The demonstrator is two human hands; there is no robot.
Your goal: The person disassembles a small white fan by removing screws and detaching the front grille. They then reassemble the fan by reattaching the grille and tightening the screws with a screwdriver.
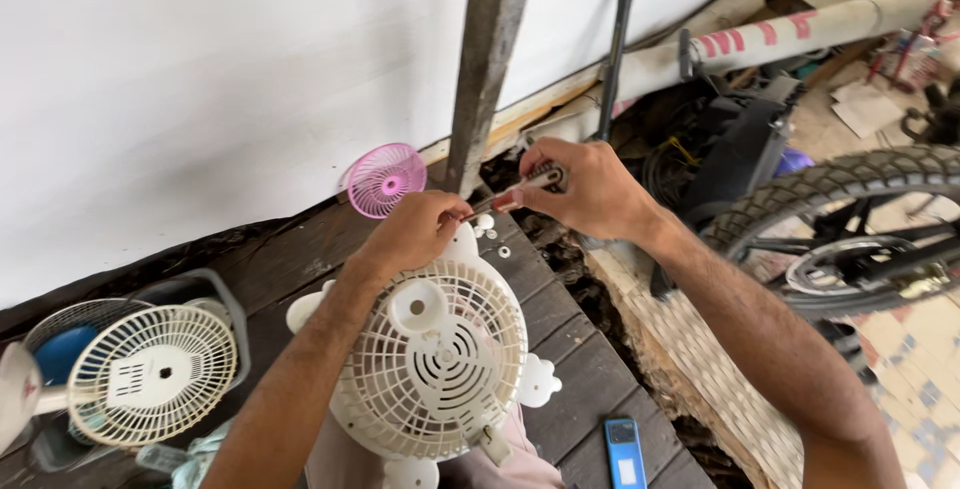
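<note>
The white fan grille [440, 364] lies face down in front of me on the dark wooden planks [590, 369], partly over my lap, its round rear housing turned up towards me. My left hand [415, 229] rests on the far rim of the grille, fingers curled and closed against the edge. My right hand [590, 189] is closed around the handle of a screwdriver [515, 194]; the shaft runs from that hand down to the left and meets the grille rim just beside my left fingertips. I cannot tell whether the tip is seated in a screw.

A few small white parts [495, 239] lie loose on the planks just beyond the grille. A small pink fan guard [385, 179] leans against the white wall [200, 79], near an upright grey post [485, 59]. To my left, a second white fan [150, 374] sits in a grey tub [232, 319], with another grille behind it. A blue rectangular device [624, 452] lies on the planks near my right forearm. On the right, well apart, a motorcycle wheel [850, 229] stands over a tiled floor, and a rolled mat [800, 34] lies along the wall base.
</note>
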